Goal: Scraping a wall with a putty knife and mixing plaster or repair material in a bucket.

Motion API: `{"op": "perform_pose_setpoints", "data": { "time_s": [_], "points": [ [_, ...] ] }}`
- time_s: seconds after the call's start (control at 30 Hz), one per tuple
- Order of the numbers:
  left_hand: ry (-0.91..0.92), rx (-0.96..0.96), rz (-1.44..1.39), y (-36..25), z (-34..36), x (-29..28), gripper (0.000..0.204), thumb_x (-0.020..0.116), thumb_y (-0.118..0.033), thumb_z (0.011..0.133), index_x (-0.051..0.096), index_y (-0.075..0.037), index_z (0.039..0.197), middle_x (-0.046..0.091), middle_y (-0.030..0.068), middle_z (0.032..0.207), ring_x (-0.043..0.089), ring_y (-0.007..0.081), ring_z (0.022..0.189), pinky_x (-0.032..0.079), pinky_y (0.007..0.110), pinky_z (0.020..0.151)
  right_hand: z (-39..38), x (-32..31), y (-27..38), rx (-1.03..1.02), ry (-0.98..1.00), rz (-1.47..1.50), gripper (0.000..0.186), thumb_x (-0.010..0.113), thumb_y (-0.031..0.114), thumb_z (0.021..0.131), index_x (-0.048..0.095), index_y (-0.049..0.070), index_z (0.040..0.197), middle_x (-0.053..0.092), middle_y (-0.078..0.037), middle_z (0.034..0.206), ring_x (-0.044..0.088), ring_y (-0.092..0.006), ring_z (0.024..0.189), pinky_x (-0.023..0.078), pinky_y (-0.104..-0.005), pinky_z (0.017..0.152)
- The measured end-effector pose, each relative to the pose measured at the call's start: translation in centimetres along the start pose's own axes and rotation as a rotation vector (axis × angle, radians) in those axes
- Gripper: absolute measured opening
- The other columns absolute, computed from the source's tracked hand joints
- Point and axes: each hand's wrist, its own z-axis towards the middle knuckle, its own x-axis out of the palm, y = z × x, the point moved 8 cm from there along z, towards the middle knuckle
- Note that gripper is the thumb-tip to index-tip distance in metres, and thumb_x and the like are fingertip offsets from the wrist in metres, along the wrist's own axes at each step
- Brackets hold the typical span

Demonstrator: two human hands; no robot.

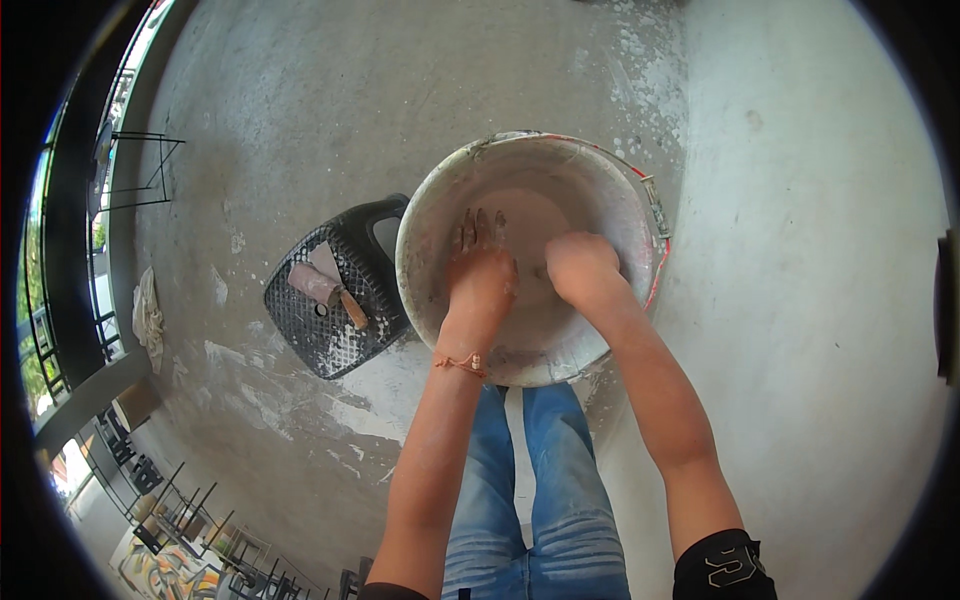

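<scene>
A large round bucket (430, 215), caked in pale plaster, stands on the concrete floor in front of me. Both my hands are inside it. My left hand (480, 265) lies flat with fingers spread against the wet grey mix at the bottom. My right hand (578, 262) is curled into a fist, pressed into the same mix just right of the left. I cannot see anything held in either hand. A thin orange cord circles my left wrist.
A black plastic stool (335, 300) lies left of the bucket with a wooden-handled trowel (325, 285) on it. My blue-jeaned legs (540, 490) are below the bucket. A crumpled rag (148, 315) lies at far left near a railing. A pale wall (820, 250) rises on the right.
</scene>
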Motion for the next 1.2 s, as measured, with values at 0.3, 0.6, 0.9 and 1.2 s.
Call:
{"op": "perform_pose_setpoints", "data": {
  "time_s": [0.3, 0.6, 0.9, 1.2],
  "points": [
    [-0.086, -0.006, -0.041, -0.2, -0.1, -0.7, 0.061, 0.064, -0.019, 0.091, 0.053, 0.0, 0.147, 0.049, 0.0256, 0.153, 0.045, 0.0376, 0.145, 0.037, 0.045, 0.12, 1.1, 1.0, 0.4, -0.095, 0.092, 0.172, 0.023, 0.06, 0.008, 0.088, 0.077, 0.005, 0.104, 0.073, -0.02, 0.113, 0.071, -0.0376, 0.106, 0.058, -0.047, 0.091],
    [-0.104, 0.024, -0.028, -0.5, 0.0, -1.2, 0.058, 0.064, -0.019, 0.09, 0.055, 0.001, 0.144, 0.051, 0.0248, 0.151, 0.047, 0.0377, 0.143, 0.038, 0.045, 0.119, 1.3, -1.8, 0.2, 0.011, -0.254, 0.249, 0.018, 0.058, 0.006, 0.089, 0.074, 0.007, 0.096, 0.072, -0.019, 0.107, 0.07, -0.0373, 0.101, 0.057, -0.0496, 0.088],
    [-0.094, -0.005, -0.044, -0.1, -0.1, -0.8, 0.058, 0.062, -0.018, 0.089, 0.056, 0.0, 0.144, 0.05, 0.0263, 0.151, 0.048, 0.0379, 0.143, 0.038, 0.044, 0.119, -1.8, 0.2, 0.3, -0.015, -0.222, 0.134, 0.016, 0.058, 0.005, 0.088, 0.073, 0.007, 0.093, 0.074, -0.017, 0.096, 0.072, -0.0364, 0.095, 0.058, -0.0483, 0.081],
    [-0.113, 0.024, -0.016, 0.1, 0.2, -0.3, 0.057, 0.061, -0.017, 0.091, 0.055, 0.0, 0.145, 0.05, 0.0263, 0.15, 0.046, 0.038, 0.144, 0.037, 0.044, 0.121, -1.7, -0.3, -0.1, 0.074, -0.33, 0.178, 0.016, 0.058, 0.005, 0.088, 0.074, 0.006, 0.091, 0.074, -0.019, 0.094, 0.074, -0.0378, 0.09, 0.059, -0.0483, 0.077]
  ]
}}
